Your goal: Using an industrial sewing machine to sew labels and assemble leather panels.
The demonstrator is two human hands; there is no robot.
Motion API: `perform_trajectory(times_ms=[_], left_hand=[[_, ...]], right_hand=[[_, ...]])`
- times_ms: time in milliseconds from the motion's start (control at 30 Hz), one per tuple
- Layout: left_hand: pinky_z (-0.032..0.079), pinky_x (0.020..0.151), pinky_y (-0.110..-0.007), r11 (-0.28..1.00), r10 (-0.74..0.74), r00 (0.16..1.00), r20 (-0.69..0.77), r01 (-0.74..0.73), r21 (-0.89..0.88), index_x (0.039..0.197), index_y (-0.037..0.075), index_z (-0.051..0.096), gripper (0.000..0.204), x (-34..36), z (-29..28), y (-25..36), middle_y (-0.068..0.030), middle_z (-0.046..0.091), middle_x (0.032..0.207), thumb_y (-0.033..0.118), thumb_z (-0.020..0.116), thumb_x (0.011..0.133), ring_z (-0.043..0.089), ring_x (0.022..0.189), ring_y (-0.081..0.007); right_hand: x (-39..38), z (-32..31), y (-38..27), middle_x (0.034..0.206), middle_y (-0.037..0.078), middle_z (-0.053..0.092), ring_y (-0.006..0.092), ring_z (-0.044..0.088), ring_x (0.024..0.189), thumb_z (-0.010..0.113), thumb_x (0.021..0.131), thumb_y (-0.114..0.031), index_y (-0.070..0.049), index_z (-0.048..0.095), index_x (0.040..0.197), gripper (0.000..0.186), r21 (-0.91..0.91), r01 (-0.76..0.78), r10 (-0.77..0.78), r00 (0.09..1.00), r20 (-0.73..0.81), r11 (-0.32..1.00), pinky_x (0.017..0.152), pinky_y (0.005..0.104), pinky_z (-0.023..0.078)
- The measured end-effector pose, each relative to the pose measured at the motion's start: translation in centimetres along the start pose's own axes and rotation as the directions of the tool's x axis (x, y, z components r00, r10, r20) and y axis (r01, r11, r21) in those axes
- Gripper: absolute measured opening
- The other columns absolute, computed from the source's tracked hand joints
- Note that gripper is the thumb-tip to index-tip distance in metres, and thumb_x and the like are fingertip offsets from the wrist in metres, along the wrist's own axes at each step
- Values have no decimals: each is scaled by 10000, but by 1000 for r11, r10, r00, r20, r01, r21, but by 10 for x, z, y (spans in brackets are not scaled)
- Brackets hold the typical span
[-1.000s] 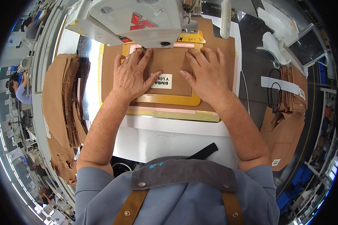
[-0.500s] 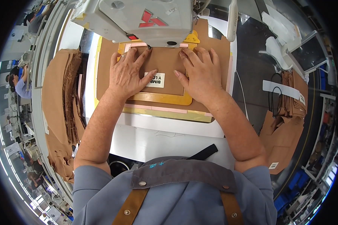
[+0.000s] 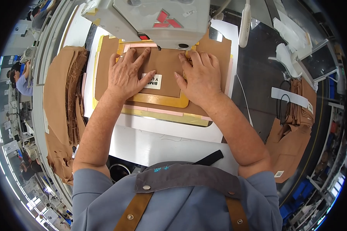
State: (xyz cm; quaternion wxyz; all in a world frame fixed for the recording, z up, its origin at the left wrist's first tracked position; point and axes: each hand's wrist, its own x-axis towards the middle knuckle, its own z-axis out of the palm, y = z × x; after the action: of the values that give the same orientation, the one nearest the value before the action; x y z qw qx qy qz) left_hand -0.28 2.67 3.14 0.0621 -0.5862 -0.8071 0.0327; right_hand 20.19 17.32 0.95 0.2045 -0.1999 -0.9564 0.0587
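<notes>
- Head view: your left hand [image 3: 123, 77] lies flat, fingers wide, on the brown panel [image 3: 167, 65] inside the yellow frame [image 3: 158, 99]; your right hand [image 3: 202, 75], also spread, crosses the frame.
- Everything has slid left beneath the machine [image 3: 169, 34], which now meets the panel further right.

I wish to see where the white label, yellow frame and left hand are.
White label [image 3: 154, 81]: head view, on its uncovered printed face.
Yellow frame [image 3: 158, 101]: head view, on its lower bar.
Left hand [image 3: 123, 78]: head view, on its back.
</notes>
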Motion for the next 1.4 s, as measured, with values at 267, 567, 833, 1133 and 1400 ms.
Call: perform_trajectory(times_ms=[267,567,833,1133,1400], left_hand=[[332,1122,-496,969,158,983,-98,-174,-177,1439,172,583,547,12,-3,16,-96,589,1402,412,642,951,602,1222,-275],[419,1091,-441,759,305,916,-262,-400,-513,1374,74,581,505,32,20,37,-97,603,1428,135,677,881,551,1327,-301],[382,1103,-446,803,331,912,-243,-408,-435,1423,95,563,522,30,17,39,-76,591,1454,205,629,918,517,1356,-285],[347,1123,-449,836,337,910,-241,-407,-368,1437,126,564,564,29,27,40,-13,538,1512,351,651,928,475,1387,-238],[331,1145,-442,852,307,913,-269,-390,-350,1437,141,570,551,28,31,43,9,541,1512,376,656,945,477,1393,-218]], right_hand=[[1,1,-1,1230,109,598,281,538,1169,736,872,-340,-50,689,1286,508,16,-17,17,1000,0,1000,1033,449,404],[-3,0,-1,1251,126,577,291,532,1166,726,869,-373,-37,677,1275,529,13,1,-1,1000,-15,1000,1054,476,391],[-24,-26,-2,1146,56,646,212,598,1161,757,831,-214,-72,702,1070,283,266,274,-287,958,9,924,1123,501,399],[-28,-23,7,1015,4,690,185,642,1106,762,770,-181,-100,724,893,153,318,433,-437,897,-61,843,1127,472,422],[-28,-21,5,1043,10,660,198,617,1136,771,797,-239,-106,705,942,207,314,427,-461,886,39,848,1112,477,425]])
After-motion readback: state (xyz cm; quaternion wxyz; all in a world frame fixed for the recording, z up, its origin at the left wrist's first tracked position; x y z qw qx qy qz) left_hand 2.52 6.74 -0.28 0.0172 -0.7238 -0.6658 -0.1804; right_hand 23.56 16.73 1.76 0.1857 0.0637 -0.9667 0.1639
